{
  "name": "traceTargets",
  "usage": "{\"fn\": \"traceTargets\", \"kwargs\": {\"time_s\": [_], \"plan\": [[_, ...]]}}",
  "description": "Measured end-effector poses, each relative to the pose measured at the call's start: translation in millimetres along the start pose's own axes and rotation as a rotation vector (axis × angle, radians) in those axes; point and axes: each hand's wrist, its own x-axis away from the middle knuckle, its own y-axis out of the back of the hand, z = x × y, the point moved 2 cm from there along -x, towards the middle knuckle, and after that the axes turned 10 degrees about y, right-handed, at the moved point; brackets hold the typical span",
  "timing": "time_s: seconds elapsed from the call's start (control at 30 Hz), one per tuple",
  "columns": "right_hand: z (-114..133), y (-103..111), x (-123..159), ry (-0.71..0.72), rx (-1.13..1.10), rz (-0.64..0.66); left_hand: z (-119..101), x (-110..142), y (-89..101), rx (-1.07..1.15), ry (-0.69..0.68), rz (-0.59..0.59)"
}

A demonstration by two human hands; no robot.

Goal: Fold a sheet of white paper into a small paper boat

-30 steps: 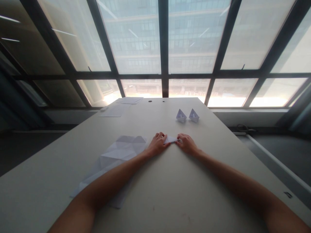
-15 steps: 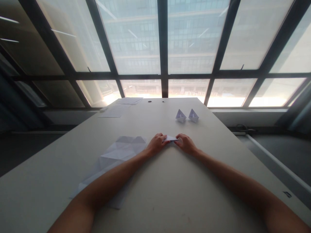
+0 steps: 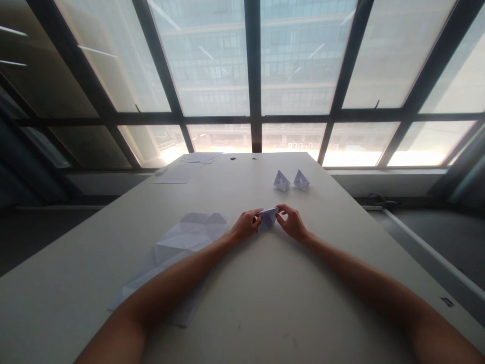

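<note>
A small piece of folded white paper (image 3: 268,218) is held between both hands over the middle of the table, one flat face turned toward me. My left hand (image 3: 247,223) pinches its left edge. At its upper right corner, my right hand (image 3: 291,222) grips it between thumb and fingers. Beyond the hands, two folded paper boats, a left one (image 3: 281,181) and a right one (image 3: 301,180), stand side by side. Creased white sheets (image 3: 182,237) lie to the left, partly hidden under my left forearm.
The white table (image 3: 265,303) reaches toward a wall of windows (image 3: 215,60). Flat paper sheets (image 3: 172,175) lie at its far left. Two small dark holes (image 3: 233,158) are near the far edge, and a small dark mark (image 3: 447,302) is at the right edge.
The folded paper has tipped up from nearly flat, so its face now shows toward me. My right hand has shifted slightly up and its fingers have opened out somewhat around the corner.
</note>
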Motion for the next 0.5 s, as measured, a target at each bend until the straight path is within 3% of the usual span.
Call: {"fn": "traceTargets", "kwargs": {"time_s": [0.27,0.5], "plan": [[6.3,-0.6,1.8,0.104,0.03,0.182,4.7,-5.0,0.0,0.185,0.137,0.06],[4.6,-3.8,3.3,0.181,0.02,0.247,8.5,-7.4,3.8,0.331,0.278,0.098]]}}
